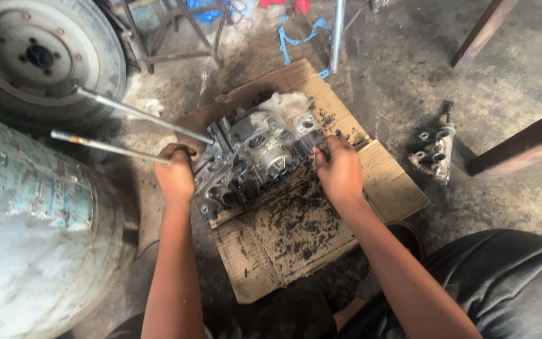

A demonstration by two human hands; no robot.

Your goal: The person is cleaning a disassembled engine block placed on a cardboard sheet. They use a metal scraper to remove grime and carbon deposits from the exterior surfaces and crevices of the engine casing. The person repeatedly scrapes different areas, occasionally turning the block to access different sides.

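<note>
An engine casing (255,154), grey cast metal full of bores and ribs, lies on a flattened sheet of cardboard (296,232) that keeps it off the gritty concrete floor and catches the black crumbs of dirt scattered below it. The left hand (175,172) is curled closed at the casing's left edge, gripping that side; a thin rod (105,146) runs out from this hand to the left, and whether the fingers close on the rod, the casing or both cannot be told. A second rod (139,115) reaches the casing's upper left corner from the wheel (39,56) lying beyond it. The right hand (341,171) presses against the casing's right edge, fingers bent together over the rim, so the two hands brace the part from opposite sides and hold it steady. Right of the casing, well apart on bare floor, sits a smaller metal part (435,150). Left of the casing a large pale drum (32,232) lies on its side. Above it, a blue gasket (293,37) rests on the floor.
</note>
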